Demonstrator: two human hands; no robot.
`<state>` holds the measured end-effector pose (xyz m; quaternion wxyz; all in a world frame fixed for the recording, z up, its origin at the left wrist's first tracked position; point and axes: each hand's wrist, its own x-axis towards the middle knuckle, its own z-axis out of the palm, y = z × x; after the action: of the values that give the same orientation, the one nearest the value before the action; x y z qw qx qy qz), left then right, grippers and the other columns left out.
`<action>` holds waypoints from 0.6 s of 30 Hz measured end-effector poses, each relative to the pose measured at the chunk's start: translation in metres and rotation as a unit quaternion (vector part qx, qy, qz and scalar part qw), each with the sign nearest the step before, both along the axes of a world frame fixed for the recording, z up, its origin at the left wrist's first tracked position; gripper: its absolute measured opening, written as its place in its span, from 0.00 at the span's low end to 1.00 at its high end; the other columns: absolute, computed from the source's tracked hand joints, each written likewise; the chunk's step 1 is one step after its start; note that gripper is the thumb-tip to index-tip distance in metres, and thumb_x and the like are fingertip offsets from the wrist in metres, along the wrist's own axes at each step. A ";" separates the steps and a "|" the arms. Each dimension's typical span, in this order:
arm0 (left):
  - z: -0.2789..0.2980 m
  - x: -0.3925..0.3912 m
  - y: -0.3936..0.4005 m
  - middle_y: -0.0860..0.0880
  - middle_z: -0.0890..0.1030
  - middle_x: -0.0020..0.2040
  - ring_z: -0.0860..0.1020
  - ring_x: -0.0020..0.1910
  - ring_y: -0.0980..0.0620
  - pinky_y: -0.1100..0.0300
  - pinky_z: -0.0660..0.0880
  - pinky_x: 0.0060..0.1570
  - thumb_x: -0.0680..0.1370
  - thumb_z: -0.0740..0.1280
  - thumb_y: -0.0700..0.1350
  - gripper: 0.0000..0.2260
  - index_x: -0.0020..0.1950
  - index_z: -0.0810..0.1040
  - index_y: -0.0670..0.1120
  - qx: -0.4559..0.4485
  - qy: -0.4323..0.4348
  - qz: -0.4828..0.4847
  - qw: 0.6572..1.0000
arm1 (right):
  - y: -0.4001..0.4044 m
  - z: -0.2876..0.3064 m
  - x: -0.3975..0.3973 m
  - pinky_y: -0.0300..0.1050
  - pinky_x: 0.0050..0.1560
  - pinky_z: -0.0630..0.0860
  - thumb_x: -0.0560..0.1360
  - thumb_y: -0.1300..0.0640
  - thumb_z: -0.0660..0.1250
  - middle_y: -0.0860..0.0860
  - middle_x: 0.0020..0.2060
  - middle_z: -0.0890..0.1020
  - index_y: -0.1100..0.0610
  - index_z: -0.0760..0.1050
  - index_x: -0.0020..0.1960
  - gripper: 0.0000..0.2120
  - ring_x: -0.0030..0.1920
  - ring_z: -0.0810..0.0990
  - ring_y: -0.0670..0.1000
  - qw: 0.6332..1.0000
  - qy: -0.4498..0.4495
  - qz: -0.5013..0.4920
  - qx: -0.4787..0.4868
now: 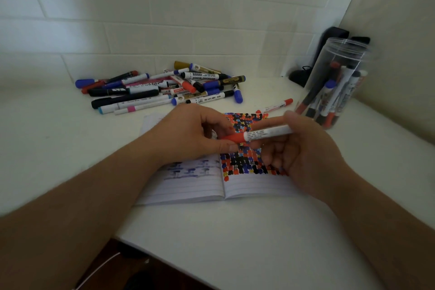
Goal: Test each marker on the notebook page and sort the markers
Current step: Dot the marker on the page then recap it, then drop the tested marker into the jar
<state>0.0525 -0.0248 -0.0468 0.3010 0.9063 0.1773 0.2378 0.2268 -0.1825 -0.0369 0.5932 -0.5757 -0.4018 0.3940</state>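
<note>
I hold a white marker with a red cap (256,135) level above the open notebook (211,186). My left hand (188,132) pinches the red cap end. My right hand (303,153) grips the white barrel. The notebook's right page is covered with red, blue and black test dots. A pile of several markers (162,87) lies behind the notebook. A clear plastic jar (334,82) at the right holds several markers standing upright.
One red-capped marker (279,105) lies alone between the notebook and the jar. A dark object (329,40) stands in the corner behind the jar. The white table's front edge (164,256) runs near my left forearm.
</note>
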 end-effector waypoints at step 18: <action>-0.011 0.004 -0.005 0.49 0.85 0.40 0.80 0.38 0.50 0.61 0.71 0.44 0.75 0.71 0.57 0.15 0.47 0.87 0.46 0.351 -0.167 0.022 0.921 | 0.002 -0.005 0.000 0.41 0.32 0.74 0.87 0.48 0.51 0.60 0.43 0.86 0.59 0.82 0.54 0.24 0.36 0.81 0.53 0.999 0.032 -0.028 0.017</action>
<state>0.0566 -0.0300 -0.0583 -0.0163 0.8967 0.0494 0.4396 0.2267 -0.1801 -0.0414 0.6263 -0.5635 -0.3735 0.3883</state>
